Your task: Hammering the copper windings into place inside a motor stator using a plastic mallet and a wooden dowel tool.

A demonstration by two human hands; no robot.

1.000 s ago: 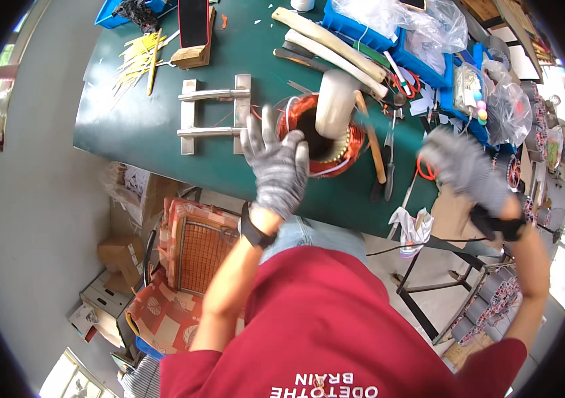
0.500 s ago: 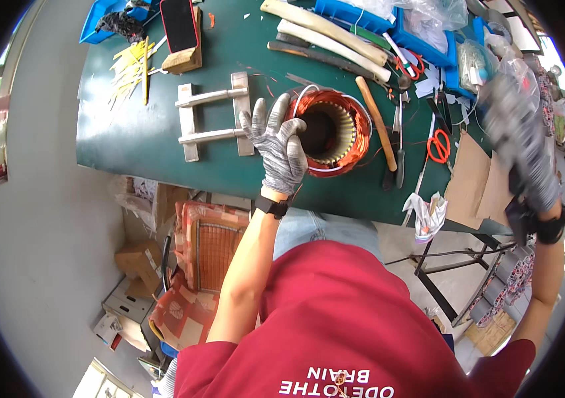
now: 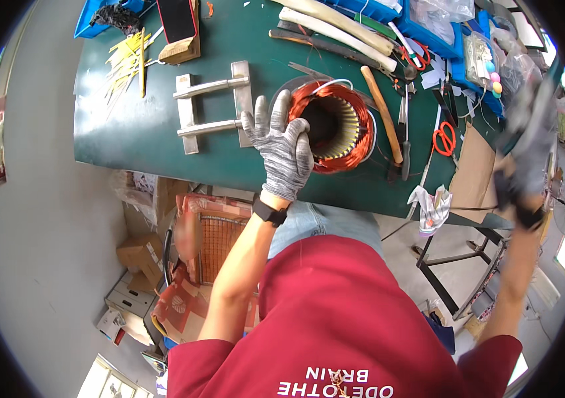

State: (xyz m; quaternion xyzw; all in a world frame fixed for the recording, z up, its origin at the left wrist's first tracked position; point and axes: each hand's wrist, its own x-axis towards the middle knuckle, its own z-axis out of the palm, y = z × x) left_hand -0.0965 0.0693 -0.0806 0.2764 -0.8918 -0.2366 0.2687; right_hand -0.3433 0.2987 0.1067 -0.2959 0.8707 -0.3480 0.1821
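A motor stator with orange copper windings and white cord round its rim stands on the green workbench, its slotted bore facing up. My left hand, in a grey knitted glove, lies against the stator's left rim with its fingers spread and the thumb side over the windings. Out at the far right, over the bench's right end, my gloved right hand is smeared by motion. Whether it holds anything cannot be made out. Just left of my left hand lies a metal frame of flat bars and round rods.
Beyond the stator lie long pale sticks. To its right are a wooden handle, orange-handled scissors, cardboard and a crumpled white cloth. Blue bins, a phone and yellow strips lie farther back.
The stator's white cord has shifted clockwise round its rim, with my left hand still against it. My right hand has swung a little up at the far right, still blurred.
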